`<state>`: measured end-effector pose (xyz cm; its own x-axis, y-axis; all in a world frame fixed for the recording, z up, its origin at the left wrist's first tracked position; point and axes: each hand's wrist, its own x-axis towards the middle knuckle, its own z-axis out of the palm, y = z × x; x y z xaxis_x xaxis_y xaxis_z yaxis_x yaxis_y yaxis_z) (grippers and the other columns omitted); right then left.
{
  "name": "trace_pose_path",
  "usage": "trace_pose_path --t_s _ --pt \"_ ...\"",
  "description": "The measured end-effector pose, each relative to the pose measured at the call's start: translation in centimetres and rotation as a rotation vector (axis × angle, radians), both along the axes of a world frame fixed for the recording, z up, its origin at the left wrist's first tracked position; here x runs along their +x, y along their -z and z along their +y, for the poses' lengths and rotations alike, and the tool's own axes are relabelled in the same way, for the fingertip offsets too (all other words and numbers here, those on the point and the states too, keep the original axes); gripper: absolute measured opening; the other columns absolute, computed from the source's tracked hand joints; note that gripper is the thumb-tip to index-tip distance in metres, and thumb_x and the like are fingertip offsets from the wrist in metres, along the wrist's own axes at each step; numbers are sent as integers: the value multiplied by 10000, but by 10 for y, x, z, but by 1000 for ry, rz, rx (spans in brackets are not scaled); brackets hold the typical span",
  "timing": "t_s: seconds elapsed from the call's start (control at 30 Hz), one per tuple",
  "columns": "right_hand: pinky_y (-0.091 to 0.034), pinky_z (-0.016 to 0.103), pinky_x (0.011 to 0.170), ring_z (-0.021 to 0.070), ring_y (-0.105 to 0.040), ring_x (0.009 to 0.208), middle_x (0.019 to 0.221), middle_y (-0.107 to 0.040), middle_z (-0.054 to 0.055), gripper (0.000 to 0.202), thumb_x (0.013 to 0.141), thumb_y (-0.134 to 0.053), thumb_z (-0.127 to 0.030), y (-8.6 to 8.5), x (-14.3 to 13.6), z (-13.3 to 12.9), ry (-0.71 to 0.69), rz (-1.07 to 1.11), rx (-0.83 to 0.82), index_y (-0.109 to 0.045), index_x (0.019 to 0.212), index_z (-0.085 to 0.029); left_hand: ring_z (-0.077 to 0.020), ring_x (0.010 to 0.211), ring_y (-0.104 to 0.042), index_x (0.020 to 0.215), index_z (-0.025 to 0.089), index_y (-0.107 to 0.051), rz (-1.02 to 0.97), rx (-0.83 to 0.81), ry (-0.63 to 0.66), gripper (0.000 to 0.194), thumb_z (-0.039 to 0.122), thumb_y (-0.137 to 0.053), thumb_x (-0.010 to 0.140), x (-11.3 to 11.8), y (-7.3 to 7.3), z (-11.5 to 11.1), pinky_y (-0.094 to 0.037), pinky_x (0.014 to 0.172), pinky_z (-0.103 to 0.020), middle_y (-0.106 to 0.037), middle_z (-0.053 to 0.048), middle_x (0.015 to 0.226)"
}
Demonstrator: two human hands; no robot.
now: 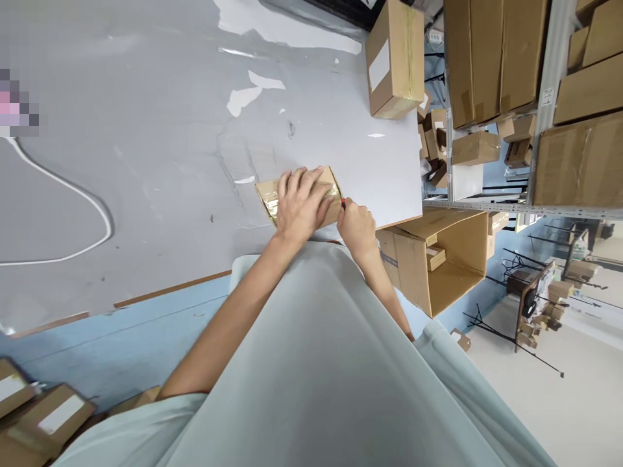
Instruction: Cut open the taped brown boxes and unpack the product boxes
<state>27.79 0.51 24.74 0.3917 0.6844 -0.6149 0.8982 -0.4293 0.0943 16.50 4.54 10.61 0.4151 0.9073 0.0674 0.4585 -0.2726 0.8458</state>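
Note:
My left hand (302,204) lies over a small taped cardboard box (329,178) at the near edge of the grey table, holding it with the fingers reaching to its far side. Shiny tape shows on the box's top and left end. At its right end my right hand (357,227) is closed round a box cutter (343,203); only a small red-and-black part shows. The cutter's tip is at the box's right edge, and its blade cannot be made out.
A taller taped carton (394,61) with a white label stands at the table's far right. An open carton (457,259) holding a smaller box is beside the right edge. A white cable (104,214) curves across the left. Shelves of cartons (496,61) rise at the right.

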Motion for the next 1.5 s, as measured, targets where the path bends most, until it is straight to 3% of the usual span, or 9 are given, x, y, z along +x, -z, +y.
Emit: trace_pose_path --t_s 0.2,0.33,0.43,0.5,0.6,0.77,0.9,1.13,1.5 --pt "-633 386 997 322 -849 1226 1318 -857 240 407 1226 -378 -171 4 5 -17 33 -6 -49 -648 1530 -134 -430 1666 -513 1360 349 -802 16 30 9 329 489 -599 1142 -1 0 -1 -238 1435 -750 -646 -84 1750" --pt "-606 376 979 339 -843 1220 1311 -872 207 383 1237 -436 -230 -15 11 -29 24 55 -53 -692 1515 -168 -426 1689 -499 1375 353 -791 38 26 18 344 512 -589 1146 -4 1 -1 -215 1449 -748 -645 -84 1753" --pt "-586 357 947 336 -852 1145 1216 -896 147 364 1237 -468 -272 -30 24 -37 14 151 50 -720 1498 -241 -409 1682 -524 1449 362 -758 62 46 -11 409 575 -606 1134 -14 3 0 -253 1451 -712 -657 -95 1734" --pt "-588 335 929 305 -859 1095 1199 -899 114 368 1252 -449 -323 -22 41 -37 52 237 205 -709 1508 -275 -411 1674 -538 1523 350 -720 84 50 -46 504 623 -633 1108 -25 4 -1 -282 1446 -700 -650 -123 1732" --pt "-608 277 890 207 -856 981 1261 -886 109 389 1269 -408 -389 32 72 -22 202 417 400 -723 1435 -232 -439 1670 -540 1584 330 -687 123 40 -104 644 695 -671 1054 -48 5 -5 -314 1432 -706 -637 -159 1729" --pt "-602 186 755 101 -804 852 1172 -859 80 273 1216 -515 -326 160 82 19 547 737 301 -713 1276 -149 -470 1695 -470 1588 321 -695 168 19 -226 809 891 -555 1031 -105 17 -16 -340 1413 -698 -586 -123 1771" --pt "-638 229 720 126 -667 703 777 -650 -67 327 1144 -643 -483 197 59 24 527 918 366 -687 963 -214 -433 1615 -516 1611 302 -700 171 80 -362 837 905 -449 1087 -147 27 -41 -379 1375 -671 -572 -108 1759" --pt "-635 307 749 218 -716 779 788 -660 1 468 1141 -575 -656 162 75 5 231 735 439 -705 955 -246 -328 1431 -691 1653 265 -723 56 79 -563 611 539 -385 1223 -137 34 -76 -568 1224 -506 -710 -173 1530" --pt "-618 392 945 307 -833 1060 1217 -868 161 472 1204 -408 -452 98 86 -13 -57 329 390 -747 1439 -223 -305 1370 -749 1638 217 -717 -157 -352 -449 624 482 -525 1107 -135 85 -66 -632 1196 -481 -754 -130 1567"
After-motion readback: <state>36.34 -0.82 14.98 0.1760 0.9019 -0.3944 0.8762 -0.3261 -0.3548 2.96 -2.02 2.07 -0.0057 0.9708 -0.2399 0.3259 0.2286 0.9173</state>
